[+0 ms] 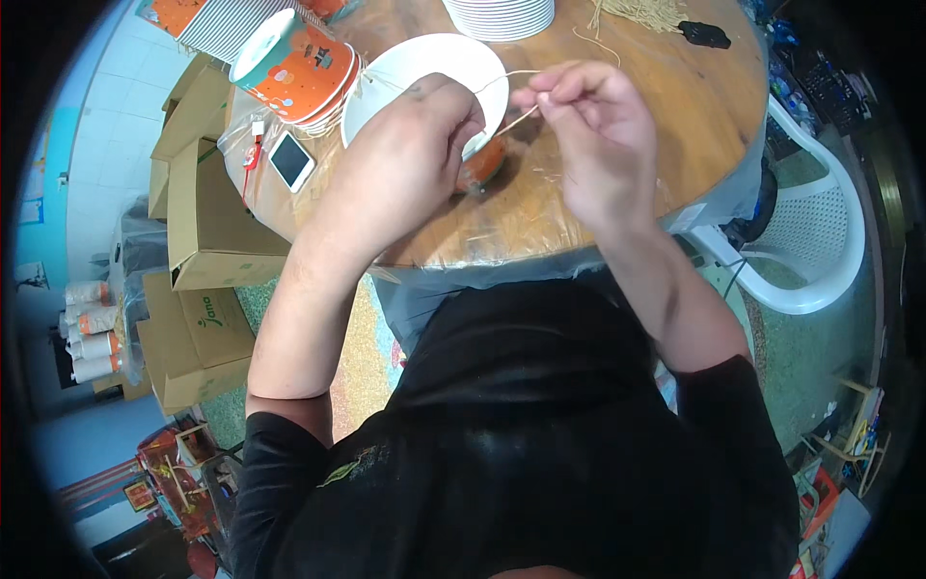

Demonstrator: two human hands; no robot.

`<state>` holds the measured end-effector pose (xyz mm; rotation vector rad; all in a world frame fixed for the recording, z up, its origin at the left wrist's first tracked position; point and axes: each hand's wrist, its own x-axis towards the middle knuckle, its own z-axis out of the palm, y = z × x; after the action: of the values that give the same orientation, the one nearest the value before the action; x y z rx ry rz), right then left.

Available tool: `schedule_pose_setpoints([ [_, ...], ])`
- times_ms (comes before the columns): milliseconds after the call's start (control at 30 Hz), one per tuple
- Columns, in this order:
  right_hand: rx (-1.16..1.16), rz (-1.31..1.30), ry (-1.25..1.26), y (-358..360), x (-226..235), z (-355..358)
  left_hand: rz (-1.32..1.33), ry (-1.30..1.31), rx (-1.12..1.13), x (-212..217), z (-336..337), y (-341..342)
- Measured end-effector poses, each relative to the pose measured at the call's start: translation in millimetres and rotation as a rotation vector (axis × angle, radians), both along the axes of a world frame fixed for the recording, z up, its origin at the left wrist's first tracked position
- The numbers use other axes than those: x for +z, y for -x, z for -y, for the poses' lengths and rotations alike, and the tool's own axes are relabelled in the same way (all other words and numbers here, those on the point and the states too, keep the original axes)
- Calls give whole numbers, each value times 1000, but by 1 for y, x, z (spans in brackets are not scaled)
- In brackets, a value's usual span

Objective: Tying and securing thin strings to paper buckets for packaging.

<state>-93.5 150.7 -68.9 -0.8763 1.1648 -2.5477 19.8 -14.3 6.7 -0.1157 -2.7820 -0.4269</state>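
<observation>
A white-lined paper bucket stands before me on the round table, its orange outside showing below the rim. My left hand is closed over its opening, fingers curled inward; what they grip is hidden. To the right, my right hand pinches a thin beige cord between thumb and forefinger. Two lengths of this cord stretch from the bucket's side to my right fingertips. Left of the bucket, a stack of orange printed paper buckets lies tilted, with more beige cord beside it.
A phone and a red cable lie at the left edge of the plastic-covered wooden table. At the back are a bucket stack, a cord bundle and a black object. Cardboard boxes stand left, a white chair right.
</observation>
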Motion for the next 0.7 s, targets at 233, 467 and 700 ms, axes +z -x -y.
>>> schedule_pose_setpoints([
  [233, 244, -572, -485, 31, 29, -7, -117, -74, -38, 6, -3, 9],
  [467, 286, -368, -465, 23, 18, -13, 83, -504, 137, -8, -9, 10],
  [700, 187, -29, -342, 2, 12, -10, -85, -301, 138, -14, -16, 6],
])
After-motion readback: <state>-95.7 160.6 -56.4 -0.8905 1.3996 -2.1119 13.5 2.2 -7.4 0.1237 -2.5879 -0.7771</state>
